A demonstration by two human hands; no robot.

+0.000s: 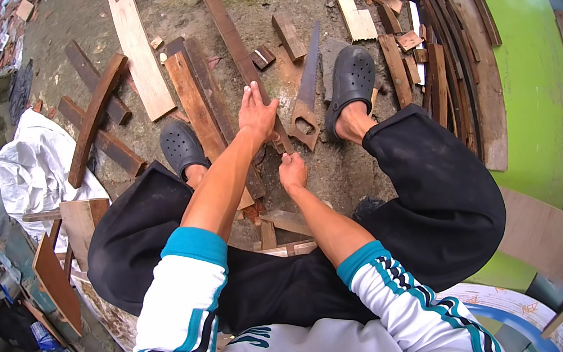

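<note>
A long, narrow dark-brown wooden plank [224, 20] runs from the far edge toward me between my feet. My left hand [258, 115] lies on top of it with fingers stretched out along the wood. Closer to me, my right hand [292, 172] is closed at the plank's near end, thumb uppermost; its palm side is hidden. A handsaw [310, 88] with a wooden handle rests on the ground just right of both hands, its blade pointing away. Beside the plank are a small dark wood block [263, 56] and a longer wood block [288, 36].
Brown boards [194, 105] lie left of the plank, near a pale board [139, 51]. Crossed dark timbers [98, 119] and a white sack [40, 165] are farther left. Curved wooden strips [451, 41] and a green panel [524, 67] line the right. My clog-shod feet flank the plank.
</note>
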